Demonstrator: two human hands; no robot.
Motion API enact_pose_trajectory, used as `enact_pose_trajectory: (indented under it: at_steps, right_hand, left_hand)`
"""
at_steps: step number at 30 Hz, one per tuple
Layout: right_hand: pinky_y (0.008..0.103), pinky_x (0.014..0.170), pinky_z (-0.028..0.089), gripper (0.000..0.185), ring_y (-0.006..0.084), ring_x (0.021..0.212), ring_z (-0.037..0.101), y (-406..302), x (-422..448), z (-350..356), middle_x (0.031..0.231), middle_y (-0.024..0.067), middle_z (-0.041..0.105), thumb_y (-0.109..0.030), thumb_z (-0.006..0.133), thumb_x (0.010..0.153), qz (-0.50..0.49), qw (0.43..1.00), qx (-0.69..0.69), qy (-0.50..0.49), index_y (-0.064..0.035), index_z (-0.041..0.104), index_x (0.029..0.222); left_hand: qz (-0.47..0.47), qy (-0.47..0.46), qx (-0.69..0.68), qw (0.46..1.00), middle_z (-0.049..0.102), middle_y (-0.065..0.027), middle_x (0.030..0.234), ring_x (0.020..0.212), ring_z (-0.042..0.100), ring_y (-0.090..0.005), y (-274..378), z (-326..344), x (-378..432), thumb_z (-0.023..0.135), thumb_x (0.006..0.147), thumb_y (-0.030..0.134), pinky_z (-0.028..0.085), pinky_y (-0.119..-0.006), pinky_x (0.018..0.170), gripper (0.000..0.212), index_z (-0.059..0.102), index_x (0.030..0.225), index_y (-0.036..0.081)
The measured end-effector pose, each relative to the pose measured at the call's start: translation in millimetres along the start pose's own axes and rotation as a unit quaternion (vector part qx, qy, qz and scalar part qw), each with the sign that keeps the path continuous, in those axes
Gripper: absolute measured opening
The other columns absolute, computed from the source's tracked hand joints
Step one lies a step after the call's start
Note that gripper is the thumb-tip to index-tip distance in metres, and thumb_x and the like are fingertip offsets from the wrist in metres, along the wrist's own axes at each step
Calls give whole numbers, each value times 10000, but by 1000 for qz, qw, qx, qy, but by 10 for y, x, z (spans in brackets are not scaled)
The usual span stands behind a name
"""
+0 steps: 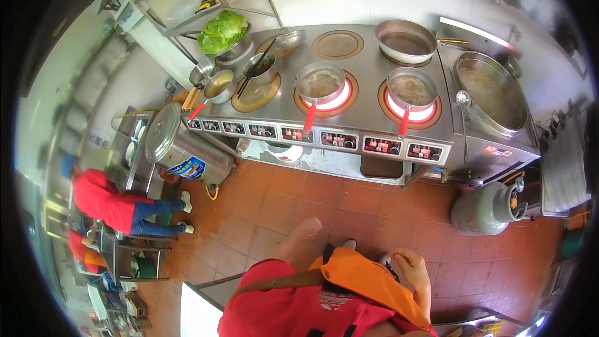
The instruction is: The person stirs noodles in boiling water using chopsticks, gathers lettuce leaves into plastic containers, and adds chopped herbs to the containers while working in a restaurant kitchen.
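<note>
My left hand (309, 227) hangs in front of my body over the tiled floor, its fingers blurred and touching nothing visible. Beside the orange apron (369, 276) is my right hand (408, 262), its fingers bent; whether something small is in them cannot be told. Farther forward, a saucepan with a red handle (320, 82) stands on a glowing burner, with bubbling liquid in it. A second red-handled saucepan (412, 89) bubbles on another glowing burner to the right. Behind that one sits a wide frying pan (406, 40). Black chopsticks (256, 68) rest across a metal pot of dark greens (264, 68).
A bowl of lettuce (224, 32) stands at the cooktop's back left. At right are a large oval pot (491, 89), a skimmer (463, 99) and a gas cylinder (477, 210). A tall steel drum (187, 150) stands left. Co-workers (112, 201) in red are at the far left.
</note>
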State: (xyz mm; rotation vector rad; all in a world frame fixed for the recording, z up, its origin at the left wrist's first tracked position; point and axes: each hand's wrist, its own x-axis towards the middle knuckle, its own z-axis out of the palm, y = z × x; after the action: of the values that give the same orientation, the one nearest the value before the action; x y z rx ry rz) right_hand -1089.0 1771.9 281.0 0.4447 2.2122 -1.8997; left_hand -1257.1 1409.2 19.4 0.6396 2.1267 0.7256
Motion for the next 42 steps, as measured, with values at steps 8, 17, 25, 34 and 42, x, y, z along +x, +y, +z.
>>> enact_pose_trajectory:
  at_steps: [8, 17, 25, 34, 42]
  right_hand:
    - [284, 763, 487, 182, 167, 860, 617, -330, 1447, 277, 921, 84, 652, -130, 558, 890, -39, 957, -83, -276, -33, 607, 1036]
    - [285, 724, 488, 197, 165, 820, 618, -963, 2537, 620, 907, 86, 646, -164, 547, 899, -137, 919, -84, -361, -52, 593, 1055]
    - [263, 758, 476, 166, 139, 837, 600, -1292, 2712, 1220, 900, 70, 644, -89, 534, 892, 14, 954, -80, -287, -6, 606, 1016]
    - [245, 746, 475, 179, 125, 837, 597, -1511, 2787, 2537, 910, 73, 641, -44, 538, 872, 21, 993, 79, -82, 16, 614, 1022]
    - [290, 780, 473, 303, 188, 900, 599, -2239, 3303, 2816, 955, 112, 613, -26, 588, 827, -171, 981, -88, 18, -36, 553, 1128]
  left_hand:
    - [-309, 143, -146, 929, 646, -64, 721, 556, 585, -151, -855, -568, -283, 561, 819, 231, 474, -311, 504, 236, 638, 939, 43]
    - [-283, 474, -179, 814, 610, -201, 995, 965, 589, -263, 348, -2911, -747, 637, 763, 206, 489, -362, 760, 304, 619, 1015, 36]
    - [-186, 589, 127, 776, 432, -244, 1236, 1167, 367, -395, -769, -4969, -271, 722, 683, 389, 286, -492, 980, 786, 368, 1306, 64]
    - [-107, 273, -490, 821, 521, 3, 627, 420, 430, -75, -1550, -5847, 253, 523, 919, 356, 337, -209, 386, 275, 522, 853, 89]
    - [112, 272, -646, 705, 338, 56, 543, 414, 300, -52, -769, -5023, -649, 424, 967, 300, 221, -202, 360, 264, 461, 790, 107]
